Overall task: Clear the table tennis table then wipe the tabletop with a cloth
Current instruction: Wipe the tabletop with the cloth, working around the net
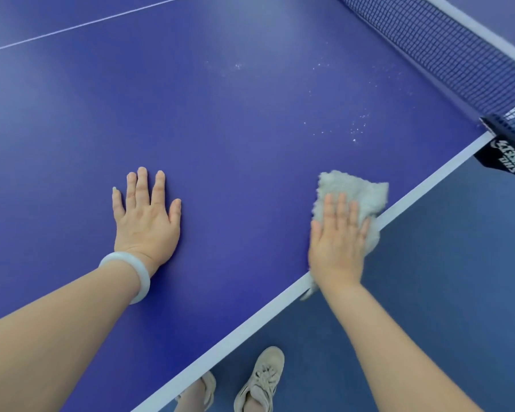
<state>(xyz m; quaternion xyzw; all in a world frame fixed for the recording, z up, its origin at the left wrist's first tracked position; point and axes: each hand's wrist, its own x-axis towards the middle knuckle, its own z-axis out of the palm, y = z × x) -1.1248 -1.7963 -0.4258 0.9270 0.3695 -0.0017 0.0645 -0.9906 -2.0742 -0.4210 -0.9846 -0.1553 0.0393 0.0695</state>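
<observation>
The blue tabletop of the table tennis table fills most of the head view. My right hand presses flat, fingers straight, on a fluffy white cloth at the table's white side edge. Part of the cloth hangs over that edge below my wrist. My left hand rests flat on the tabletop with fingers spread, a pale bangle on its wrist. White specks dot the surface beyond the cloth, toward the net.
The dark net with its white top band runs across the upper right, clamped by a black net post at the table's side. A white centre line crosses the far left. Below the edge lie blue floor and my shoes.
</observation>
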